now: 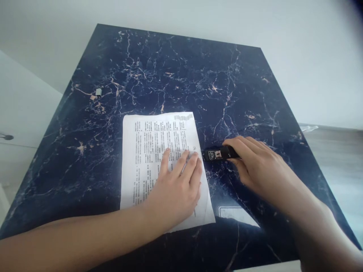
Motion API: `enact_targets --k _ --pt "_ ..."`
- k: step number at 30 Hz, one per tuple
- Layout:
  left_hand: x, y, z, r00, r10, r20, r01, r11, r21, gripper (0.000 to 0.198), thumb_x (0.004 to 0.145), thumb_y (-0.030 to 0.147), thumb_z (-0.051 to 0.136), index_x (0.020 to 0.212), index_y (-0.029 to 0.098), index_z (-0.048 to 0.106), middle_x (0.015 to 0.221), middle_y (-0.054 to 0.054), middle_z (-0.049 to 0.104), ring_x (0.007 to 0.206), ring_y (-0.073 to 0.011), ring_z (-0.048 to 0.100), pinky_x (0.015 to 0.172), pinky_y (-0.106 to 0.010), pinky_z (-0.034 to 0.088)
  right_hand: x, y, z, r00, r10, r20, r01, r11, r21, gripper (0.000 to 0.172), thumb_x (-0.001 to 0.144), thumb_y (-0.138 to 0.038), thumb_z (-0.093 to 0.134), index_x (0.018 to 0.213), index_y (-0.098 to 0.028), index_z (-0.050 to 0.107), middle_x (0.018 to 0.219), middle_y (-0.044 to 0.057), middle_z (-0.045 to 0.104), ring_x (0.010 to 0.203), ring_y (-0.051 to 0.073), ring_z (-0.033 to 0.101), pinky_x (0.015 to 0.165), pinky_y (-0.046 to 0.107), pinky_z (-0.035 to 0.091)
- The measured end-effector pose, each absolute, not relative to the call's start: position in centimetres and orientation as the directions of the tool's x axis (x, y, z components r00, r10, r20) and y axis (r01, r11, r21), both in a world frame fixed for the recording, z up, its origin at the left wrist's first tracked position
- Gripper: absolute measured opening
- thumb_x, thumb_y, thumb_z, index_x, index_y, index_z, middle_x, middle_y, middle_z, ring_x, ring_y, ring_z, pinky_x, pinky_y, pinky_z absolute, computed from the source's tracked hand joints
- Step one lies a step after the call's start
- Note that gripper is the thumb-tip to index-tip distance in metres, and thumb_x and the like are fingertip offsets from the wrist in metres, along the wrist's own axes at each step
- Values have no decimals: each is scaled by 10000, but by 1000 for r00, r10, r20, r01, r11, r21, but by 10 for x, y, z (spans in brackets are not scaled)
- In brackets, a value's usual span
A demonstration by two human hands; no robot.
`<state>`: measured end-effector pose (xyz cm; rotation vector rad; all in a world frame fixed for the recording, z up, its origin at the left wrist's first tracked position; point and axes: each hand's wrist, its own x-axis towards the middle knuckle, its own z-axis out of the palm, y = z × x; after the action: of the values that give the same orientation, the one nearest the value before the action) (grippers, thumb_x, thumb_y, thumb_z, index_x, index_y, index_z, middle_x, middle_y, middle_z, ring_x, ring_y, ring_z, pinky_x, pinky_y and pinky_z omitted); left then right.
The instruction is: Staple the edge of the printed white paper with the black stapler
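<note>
Dark marbled tabletop (181,83) — printed paper (150,139), near side; left hand (178,185), spread flat, pinning it; right hand (253,162), closed round black stapler (217,154) at paper's right edge — steady, square alignment seems best.

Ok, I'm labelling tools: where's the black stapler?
Head view, right of centre: the stapler is in the right hand, at the right edge of the paper.

No words can be read: the print (149,141) on the paper (153,162) and the label (214,155) on the black stapler (225,152) are too small.
</note>
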<state>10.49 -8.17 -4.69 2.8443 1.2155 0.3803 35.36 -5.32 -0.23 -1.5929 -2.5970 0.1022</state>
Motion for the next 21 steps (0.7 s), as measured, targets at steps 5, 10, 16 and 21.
enact_targets --k 5,10,16,21 --pt "105 -82 -47 674 710 203 704 -701 114 493 1058 315 414 1486 108 546 1558 -148 538 1443 -329 487 1248 -679 256 357 -52 -2 -422 906 38 901 423 -92 306 955 -92 497 1233 -206 558 1082 102 678 972 284 640 809 402 490" --pt "106 -82 -47 676 713 189 704 -700 122 504 1060 318 401 1492 94 533 1562 -154 531 1449 -333 471 1244 -690 257 357 -52 -2 -422 906 43 901 424 -89 296 958 -88 481 1219 -204 560 1095 106 677 984 284 638 823 407 489" --pt "106 -80 -47 672 726 147 705 -688 172 532 1052 343 405 1534 138 495 1568 -138 521 1453 -357 456 1245 -712 238 355 -53 -1 -393 919 33 914 395 -96 285 953 -96 491 1202 -207 573 1062 97 679 957 280 636 766 387 477" --pt "107 -77 -47 681 724 109 699 -687 199 566 1052 350 385 1581 155 428 1573 -148 501 1464 -377 425 1221 -755 249 354 -53 0 -384 923 32 916 385 -107 273 950 -103 505 1188 -217 574 1053 93 677 942 276 633 754 379 470"
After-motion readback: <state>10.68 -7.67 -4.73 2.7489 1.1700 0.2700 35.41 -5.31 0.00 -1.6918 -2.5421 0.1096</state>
